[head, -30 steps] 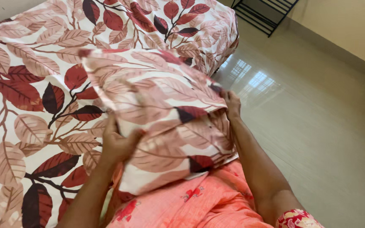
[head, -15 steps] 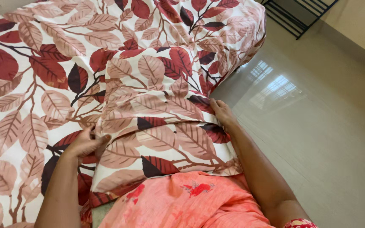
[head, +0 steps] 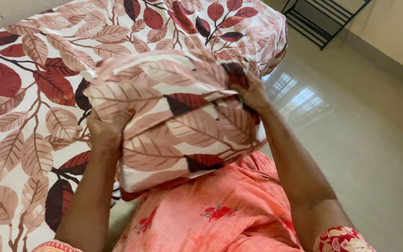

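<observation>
So the pillow (head: 173,116), in its leaf-print cover, is up off the bed (head: 29,93), held in the air between both hands over the person's lap. The left hand (head: 106,130) has its fingers wrapped around the left edge, clamped on the fabric. The right hand (head: 253,95) grips the upper right corner, fingers curled into the cover there. The bottom end hangs just above the orange dress (head: 211,210).

If you ask me, this looks like the settle-the-filling-into-the-cover bit. Tips for doing it well: keep both grips on the cover itself, not just squeezing the stuffing, otherwise the cloth slides and bunches. Hold the two sides level so the filling drops evenly instead of lumping into one corner. The right-hand corner looks a bit scrunched, so I'd pinch right at the seam there and tug it square. Short firm shakes beat big swings, especially with the shiny tile floor (head: 360,140) right beside the bed, since a dropped pillow lands on it. Can't see which end is the open one from here.
</observation>
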